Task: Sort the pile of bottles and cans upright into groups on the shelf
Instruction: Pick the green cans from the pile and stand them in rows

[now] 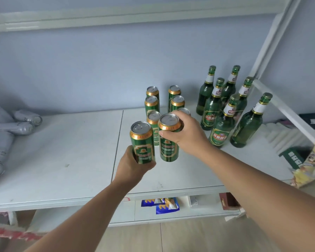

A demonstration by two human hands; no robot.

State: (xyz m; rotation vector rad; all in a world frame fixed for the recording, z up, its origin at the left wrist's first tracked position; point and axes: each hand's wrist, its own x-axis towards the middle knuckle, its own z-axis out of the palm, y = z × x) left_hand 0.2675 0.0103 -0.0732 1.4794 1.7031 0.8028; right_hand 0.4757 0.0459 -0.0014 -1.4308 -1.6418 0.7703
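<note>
My left hand [133, 164] grips a green and gold can [142, 142] around its lower half, holding it upright just above the white shelf [71, 151]. My right hand [185, 133] is closed over the top rim of a second green can [168, 142], which stands upright beside the first. Behind them several green cans [152, 104] stand upright in two rows. Several green glass bottles [220, 113] stand upright in a group to the right. A pile of silver cans [13, 128] lies on its side at the shelf's left end.
A white slanted frame bar [284, 110] crosses in front of the bottles at the right. A green box [293, 157] and a yellow patterned package [309, 166] sit at the shelf's right end. A lower shelf [171, 210] holds blue packets and a brown box.
</note>
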